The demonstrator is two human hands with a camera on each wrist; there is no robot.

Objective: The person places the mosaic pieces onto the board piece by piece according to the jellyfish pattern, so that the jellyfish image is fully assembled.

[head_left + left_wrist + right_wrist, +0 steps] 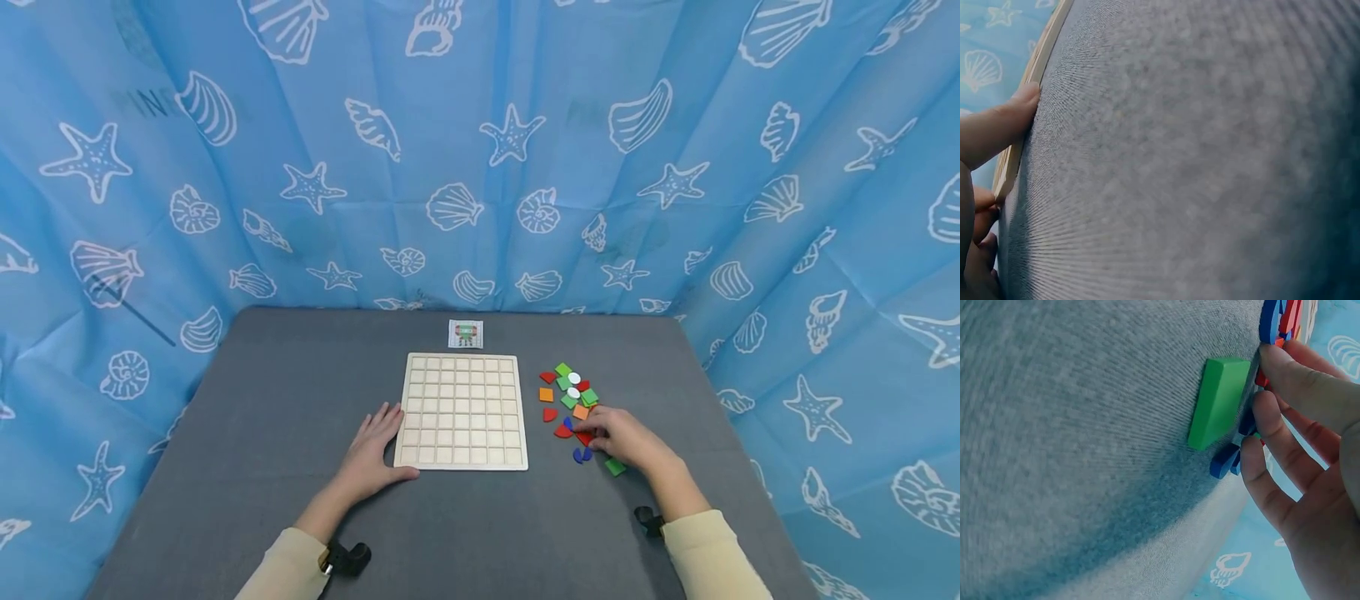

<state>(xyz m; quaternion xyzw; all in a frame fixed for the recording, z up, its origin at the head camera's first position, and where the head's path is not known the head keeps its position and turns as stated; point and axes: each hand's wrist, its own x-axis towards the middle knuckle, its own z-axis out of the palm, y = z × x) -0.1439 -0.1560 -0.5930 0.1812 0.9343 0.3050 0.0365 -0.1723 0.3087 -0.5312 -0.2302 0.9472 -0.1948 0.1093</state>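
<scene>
A pale wooden grid board (460,412) lies flat on the grey table. My left hand (371,450) rests at its left side, fingers spread along the edge and thumb at the lower left corner. In the left wrist view the thumb (1013,119) touches the board's rim (1035,69). Right of the board, my right hand (622,437) reaches into scattered coloured pieces, its fingertips at red and blue ones. A red piece (583,439) shows between index finger and thumb, which stand apart. The right wrist view shows a green square (1219,403) and blue pieces (1225,460) near the fingertips.
A small picture card (466,334) lies behind the board. Orange squares (546,395), white discs (574,378), green squares (563,369) and red quarter-circles (550,414) lie between board and right hand. A patterned blue curtain (480,167) hangs around the table.
</scene>
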